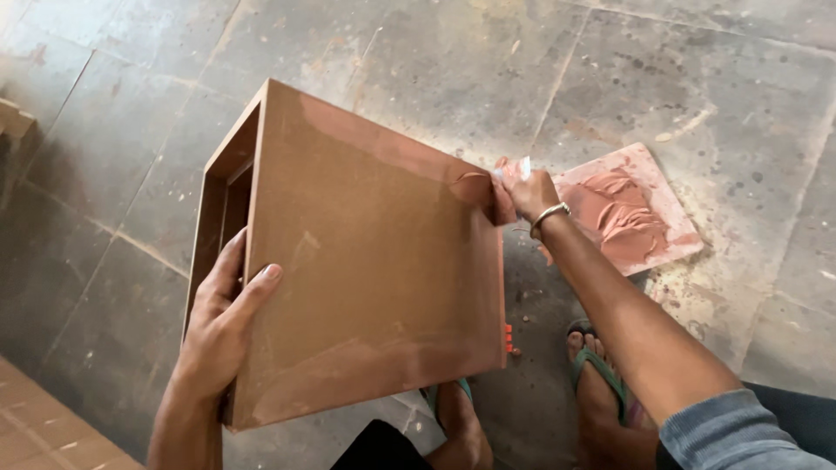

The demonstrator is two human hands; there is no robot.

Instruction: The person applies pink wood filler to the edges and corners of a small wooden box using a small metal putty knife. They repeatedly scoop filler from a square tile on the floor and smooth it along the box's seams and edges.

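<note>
A brown wooden box [366, 261], open on its left side, stood tilted on the stained stone floor [679, 70]. The left hand [222, 313] gripped its left edge, thumb on the top panel and fingers inside the opening. The right hand [522, 193], wearing a metal bangle [549, 215], pressed a small scraper [521, 167] with reddish putty against the box's far right corner. Just beyond lay a square board [631, 209] smeared with the same putty. Feet in green sandals [601, 370] showed below.

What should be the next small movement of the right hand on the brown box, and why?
Probably draw the right hand along the brown box panel, spreading the reddish paste smeared at that corner. The left hand grips the opposite edge, and more paste lies on the square board close by.
</note>
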